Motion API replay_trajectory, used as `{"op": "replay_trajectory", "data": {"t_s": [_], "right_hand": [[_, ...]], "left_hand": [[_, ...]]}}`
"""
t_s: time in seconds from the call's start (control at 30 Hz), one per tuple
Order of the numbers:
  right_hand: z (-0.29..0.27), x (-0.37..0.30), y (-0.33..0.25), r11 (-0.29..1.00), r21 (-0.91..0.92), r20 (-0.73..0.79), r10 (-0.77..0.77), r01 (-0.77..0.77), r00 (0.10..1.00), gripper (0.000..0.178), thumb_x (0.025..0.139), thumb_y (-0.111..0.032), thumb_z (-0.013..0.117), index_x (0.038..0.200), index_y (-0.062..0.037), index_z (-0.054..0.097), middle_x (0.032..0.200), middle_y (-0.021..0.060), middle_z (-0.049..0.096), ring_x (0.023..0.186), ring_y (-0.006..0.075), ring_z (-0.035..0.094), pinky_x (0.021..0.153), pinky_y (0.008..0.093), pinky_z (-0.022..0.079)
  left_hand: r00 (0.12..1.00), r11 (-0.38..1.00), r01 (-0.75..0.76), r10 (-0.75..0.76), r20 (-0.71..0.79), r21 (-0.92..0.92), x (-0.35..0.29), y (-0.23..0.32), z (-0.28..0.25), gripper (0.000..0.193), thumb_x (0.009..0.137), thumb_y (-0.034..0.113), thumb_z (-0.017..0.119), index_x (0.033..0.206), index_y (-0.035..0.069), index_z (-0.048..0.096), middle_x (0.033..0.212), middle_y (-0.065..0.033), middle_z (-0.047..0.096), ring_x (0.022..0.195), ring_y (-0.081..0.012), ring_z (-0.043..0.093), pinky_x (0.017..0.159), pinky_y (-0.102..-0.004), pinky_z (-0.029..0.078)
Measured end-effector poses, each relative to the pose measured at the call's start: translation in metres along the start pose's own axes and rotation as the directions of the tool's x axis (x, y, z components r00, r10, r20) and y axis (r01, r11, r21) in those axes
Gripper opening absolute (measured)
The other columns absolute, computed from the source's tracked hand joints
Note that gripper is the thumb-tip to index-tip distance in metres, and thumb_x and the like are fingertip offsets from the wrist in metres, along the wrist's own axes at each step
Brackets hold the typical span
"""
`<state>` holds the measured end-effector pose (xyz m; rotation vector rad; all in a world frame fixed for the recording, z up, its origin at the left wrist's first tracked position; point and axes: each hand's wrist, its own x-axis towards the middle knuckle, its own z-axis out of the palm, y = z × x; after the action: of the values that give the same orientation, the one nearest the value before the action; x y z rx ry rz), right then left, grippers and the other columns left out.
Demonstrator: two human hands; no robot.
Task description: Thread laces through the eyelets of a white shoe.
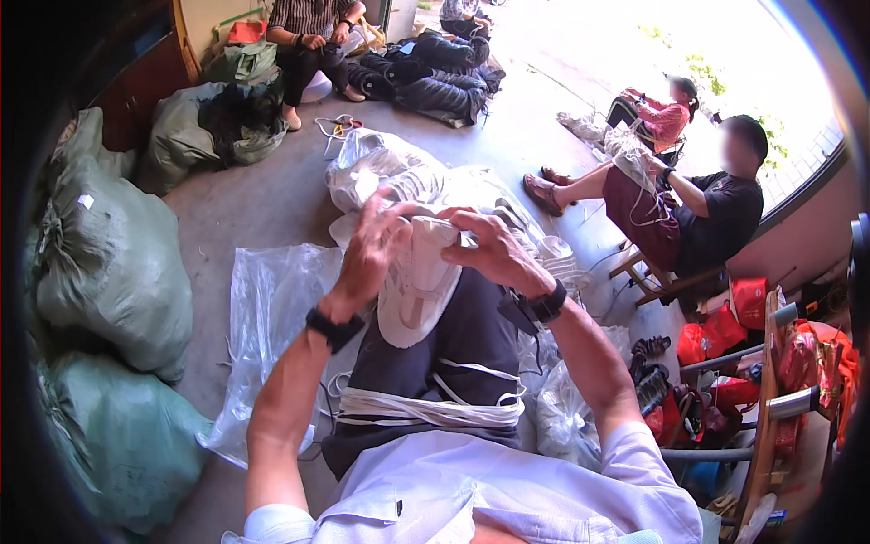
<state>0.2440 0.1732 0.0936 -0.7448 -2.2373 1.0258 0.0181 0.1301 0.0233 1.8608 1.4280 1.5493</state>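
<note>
A white and cream sneaker rests on my lap, its rounded toe toward me and its opening end away. My right hand is closed on the right side of that far end, thumb and fingers bent round the edge. On the opposite side my left hand reaches along the shoe, fingertips close to its top edge. Its fingers are blurred by motion, so I cannot make out a grip. Several long white laces lie across my thighs. Beyond the shoe is a heap of white shoes and plastic wrapping.
Large green sacks stand at the left beside a clear plastic sheet. On the right, one person sits handling white laces; others sit farther back. A wooden rack with red bags is at lower right. Dark bundles lie behind.
</note>
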Motion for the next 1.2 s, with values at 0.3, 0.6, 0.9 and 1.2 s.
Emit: {"op": "replay_trajectory", "data": {"t_s": [0.3,0.6,0.9,1.2], "right_hand": [[0.011,0.005,0.052,0.966,-0.026,-0.135,0.252,-0.258,0.958,0.029,0.067,-0.027,0.078,0.074,-0.0017,0.066,0.073,0.0098,0.062,0.080,0.0245,0.057,0.073,0.0375,0.047],[0.039,0.001,0.036,0.824,-0.495,-0.334,0.114,-0.277,0.936,0.033,0.071,-0.020,0.077,0.095,-0.0017,0.062,0.070,0.0124,0.063,0.084,0.0333,0.058,0.079,0.0449,0.044],[0.017,-0.014,0.031,0.954,-0.185,-0.183,0.204,-0.238,0.962,0.032,0.079,-0.017,0.070,0.108,-0.0051,0.061,0.074,0.0116,0.064,0.085,0.0285,0.060,0.076,0.0438,0.043],[0.029,0.003,0.012,0.602,-0.798,0.016,0.093,-0.043,0.996,0.008,0.081,-0.015,0.065,0.080,-0.0131,0.072,0.072,0.0091,0.067,0.079,0.0262,0.063,0.085,0.0467,0.035]], "left_hand": [[0.968,0.973,0.208,-0.190,0.162,-0.101,0.014,-0.023,0.020,0.047,0.079,0.032,0.078,0.102,-0.003,0.057,0.117,-0.0188,0.057,0.110,-0.0307,0.057,0.096,-0.0376,0.044],[0.976,0.976,0.215,-0.214,0.036,-0.031,0.013,0.001,0.031,0.025,0.078,0.009,0.073,0.096,0.000,0.060,0.115,-0.0123,0.062,0.095,-0.0168,0.060,0.086,-0.0296,0.048],[0.860,0.703,0.502,-0.471,0.198,-0.504,0.021,-0.016,0.024,0.035,0.088,0.020,0.069,0.116,0.000,0.060,0.106,-0.0067,0.065,0.096,-0.0162,0.061,0.088,-0.0301,0.048],[0.950,0.964,0.240,-0.257,0.180,0.114,0.017,0.006,0.038,0.076,0.069,0.025,0.083,0.132,-0.001,0.050,0.127,-0.0226,0.057,0.122,-0.0345,0.055,0.103,-0.0412,0.044]]}}
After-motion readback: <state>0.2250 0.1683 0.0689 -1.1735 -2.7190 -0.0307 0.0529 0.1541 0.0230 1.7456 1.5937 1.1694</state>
